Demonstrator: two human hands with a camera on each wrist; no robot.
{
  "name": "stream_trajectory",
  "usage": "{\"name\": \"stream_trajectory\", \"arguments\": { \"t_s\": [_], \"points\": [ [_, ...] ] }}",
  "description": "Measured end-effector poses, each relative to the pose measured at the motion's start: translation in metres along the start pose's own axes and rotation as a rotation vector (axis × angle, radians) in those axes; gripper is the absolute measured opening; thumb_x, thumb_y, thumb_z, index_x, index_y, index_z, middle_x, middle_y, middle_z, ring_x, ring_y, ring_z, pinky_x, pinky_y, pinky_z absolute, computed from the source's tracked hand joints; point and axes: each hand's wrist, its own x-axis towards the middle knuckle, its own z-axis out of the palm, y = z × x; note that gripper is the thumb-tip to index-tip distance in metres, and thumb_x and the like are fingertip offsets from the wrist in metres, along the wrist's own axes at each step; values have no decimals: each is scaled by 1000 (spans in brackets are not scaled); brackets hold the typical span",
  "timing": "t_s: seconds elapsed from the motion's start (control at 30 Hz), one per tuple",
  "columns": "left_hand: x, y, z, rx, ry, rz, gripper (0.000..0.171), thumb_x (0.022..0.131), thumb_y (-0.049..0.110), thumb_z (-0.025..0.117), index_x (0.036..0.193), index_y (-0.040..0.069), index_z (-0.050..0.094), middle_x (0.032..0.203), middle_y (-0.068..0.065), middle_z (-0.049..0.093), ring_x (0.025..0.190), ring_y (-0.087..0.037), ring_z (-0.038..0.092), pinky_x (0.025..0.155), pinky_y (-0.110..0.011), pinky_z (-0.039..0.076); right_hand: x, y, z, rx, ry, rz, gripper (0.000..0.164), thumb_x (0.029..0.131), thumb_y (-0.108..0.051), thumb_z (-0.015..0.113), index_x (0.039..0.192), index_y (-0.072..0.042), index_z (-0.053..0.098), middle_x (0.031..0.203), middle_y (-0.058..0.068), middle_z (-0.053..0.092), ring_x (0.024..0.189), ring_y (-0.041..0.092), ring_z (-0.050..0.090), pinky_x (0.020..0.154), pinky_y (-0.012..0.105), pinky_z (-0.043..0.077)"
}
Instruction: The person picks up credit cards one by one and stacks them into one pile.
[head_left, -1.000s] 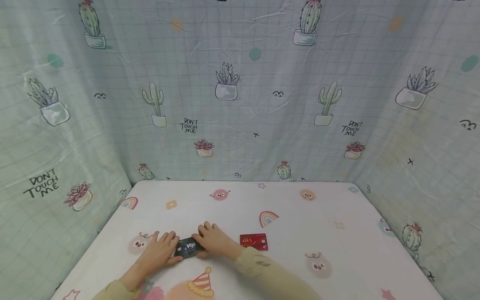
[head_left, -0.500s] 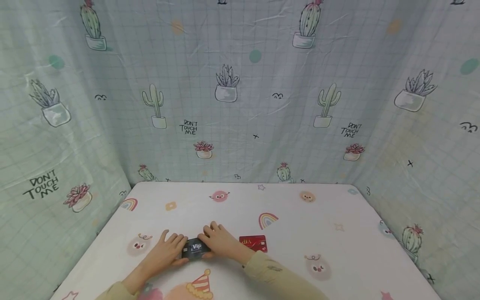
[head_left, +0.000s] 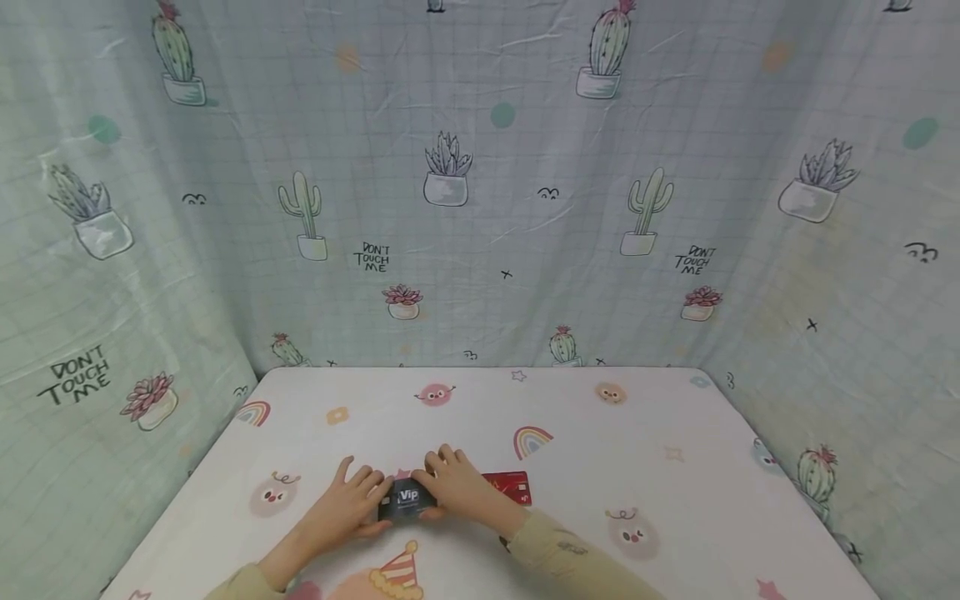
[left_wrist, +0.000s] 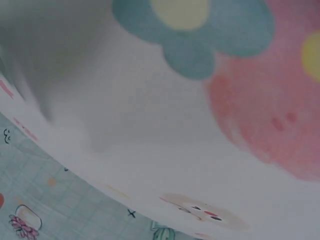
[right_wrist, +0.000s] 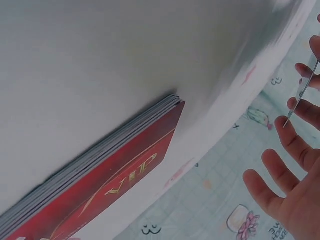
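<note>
A black card (head_left: 407, 497) printed "Vip" in white is held between both hands low in the head view. My left hand (head_left: 345, 506) pinches its left end, fingers on the far edge and thumb on the near one; the index finger points up. At the opposite end, my right hand (head_left: 463, 490) grips the card with fingertips and thumb. Edge-on, the card (right_wrist: 301, 96) shows as a thin line among fingers at the right wrist view's border. A stack of red VIP cards (right_wrist: 125, 175) lies near the right wrist. Neither hand appears in the left wrist view.
The white table (head_left: 600, 467) carries printed rainbows, stars and faces. In the head view the right forearm partly covers the red stack (head_left: 517, 481). A cactus-patterned cloth (head_left: 480, 225) encloses the table's back and sides.
Both hands have moved to the right together with the black card between them. The right hand and forearm now hide more of the red stack, which stays in place.
</note>
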Motion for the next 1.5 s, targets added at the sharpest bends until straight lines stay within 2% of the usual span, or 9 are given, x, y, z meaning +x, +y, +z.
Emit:
{"name": "stream_trajectory", "arguments": {
  "t_s": [0.17,0.43,0.73,1.07,1.2,1.37,1.5],
  "points": [
    [5,5,-2,-21,-27,-24,58,67,53,64,107,11,59,91,1,55,88,-17,48,86,-53,35,-7,3,-3,-15,21,25,61,72,-65,54,121,-29,48,99,-5,47,87,12,37,78,27,41],
    [11,15,-2,-18,-26,-49,61,68,52,65,113,11,59,96,0,57,89,-17,49,87,-54,35,-19,7,-2,53,17,81,60,73,-64,55,122,-31,49,96,-3,45,88,13,35,78,31,37],
    [18,30,-2,-7,-96,-91,58,74,51,62,116,12,57,108,-1,59,97,-18,51,89,-56,35,-35,10,2,41,47,109,61,72,-63,57,122,-28,51,99,-3,48,91,14,39,80,33,40],
    [31,40,-6,-6,-45,-88,54,74,48,62,113,11,59,105,-1,59,95,-18,52,85,-55,38,-51,16,-2,155,4,182,58,73,-52,64,123,-27,49,102,-5,48,94,14,38,82,34,36],
    [37,44,-6,-9,-42,-84,53,72,46,65,112,11,59,105,-1,58,95,-18,51,84,-54,38,-59,20,0,186,38,191,57,73,-50,65,123,-25,51,102,-5,46,94,14,37,81,33,34],
    [45,52,-7,-31,-62,-101,53,73,45,65,114,12,58,107,-1,58,98,-19,50,86,-54,37,-69,27,2,236,32,210,57,73,-47,65,123,-24,50,104,-5,45,96,16,36,80,35,35],
    [51,58,-6,-36,-40,-97,52,74,45,65,114,12,59,108,-1,58,98,-19,50,86,-55,37,-78,33,2,278,49,220,57,72,-44,67,123,-23,50,104,-4,45,96,16,36,80,37,35]
  ]
}}
